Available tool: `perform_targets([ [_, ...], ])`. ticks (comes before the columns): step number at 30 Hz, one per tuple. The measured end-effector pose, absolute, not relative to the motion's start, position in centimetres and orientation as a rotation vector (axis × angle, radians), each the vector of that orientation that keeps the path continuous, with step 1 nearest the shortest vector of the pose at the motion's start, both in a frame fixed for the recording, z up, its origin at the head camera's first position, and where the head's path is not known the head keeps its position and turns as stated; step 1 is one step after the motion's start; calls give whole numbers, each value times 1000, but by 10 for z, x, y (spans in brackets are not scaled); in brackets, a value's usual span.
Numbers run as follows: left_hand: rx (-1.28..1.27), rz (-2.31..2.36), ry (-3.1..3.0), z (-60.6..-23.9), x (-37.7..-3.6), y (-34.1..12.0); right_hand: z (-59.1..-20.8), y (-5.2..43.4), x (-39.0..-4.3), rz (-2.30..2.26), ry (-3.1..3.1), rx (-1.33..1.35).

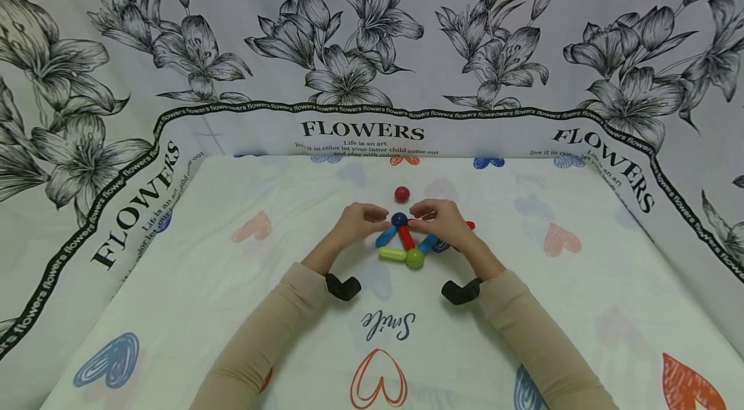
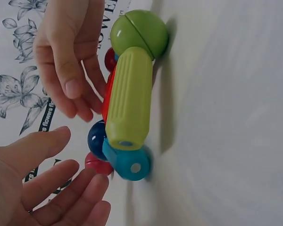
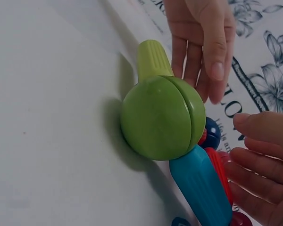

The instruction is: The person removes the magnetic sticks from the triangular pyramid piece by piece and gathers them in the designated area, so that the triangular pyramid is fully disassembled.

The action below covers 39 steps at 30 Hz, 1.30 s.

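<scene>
A: Two hands are seen over a small toy build on the heart-print cloth (image 1: 244,307). How are the fingers set?

B: Left hand (image 1: 358,221): fingers loosely curved & apart, nothing gripped; fingertips are placed just left of the dark blue ball (image 1: 399,219). Right hand (image 1: 438,219): fingers are bent toward the same ball; a red stick (image 1: 469,225) is glimpsed past the fingers, but whether it's pinched can't be told. In both wrist views the fingers are shown spread, w/ the toy between them.

A: And the build itself?

B: It's laid flat just below the fingertips. The dark blue ball is set at the top, between both hands; a red rod (image 1: 406,237) & two blue rods (image 1: 385,236) are fanned down from it. A yellow-green rod (image 1: 392,254) is joined to a green ball (image 1: 415,258) at the near edge.

A: Anything beyond the fingers?

B: A loose red ball (image 1: 402,194), apart from both hands, toward the flower-print backdrop (image 1: 372,42).
</scene>
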<state>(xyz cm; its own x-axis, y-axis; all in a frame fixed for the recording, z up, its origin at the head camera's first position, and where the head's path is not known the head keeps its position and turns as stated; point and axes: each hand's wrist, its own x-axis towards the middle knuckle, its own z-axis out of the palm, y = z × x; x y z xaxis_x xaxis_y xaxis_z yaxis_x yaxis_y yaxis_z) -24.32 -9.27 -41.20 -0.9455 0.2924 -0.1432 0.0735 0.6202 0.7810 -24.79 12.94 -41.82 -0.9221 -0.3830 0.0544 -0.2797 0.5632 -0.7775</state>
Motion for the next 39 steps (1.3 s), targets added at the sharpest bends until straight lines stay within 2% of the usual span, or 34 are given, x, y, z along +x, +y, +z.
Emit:
perform_targets([
  [15, 276, 1167, 2616, -425, -240, -82, -422, 118, -271, -1169, 2617, -570],
  [39, 306, 1083, 2658, -426, -245, -78, -424, 114, -274, -1063, 2564, -499],
])
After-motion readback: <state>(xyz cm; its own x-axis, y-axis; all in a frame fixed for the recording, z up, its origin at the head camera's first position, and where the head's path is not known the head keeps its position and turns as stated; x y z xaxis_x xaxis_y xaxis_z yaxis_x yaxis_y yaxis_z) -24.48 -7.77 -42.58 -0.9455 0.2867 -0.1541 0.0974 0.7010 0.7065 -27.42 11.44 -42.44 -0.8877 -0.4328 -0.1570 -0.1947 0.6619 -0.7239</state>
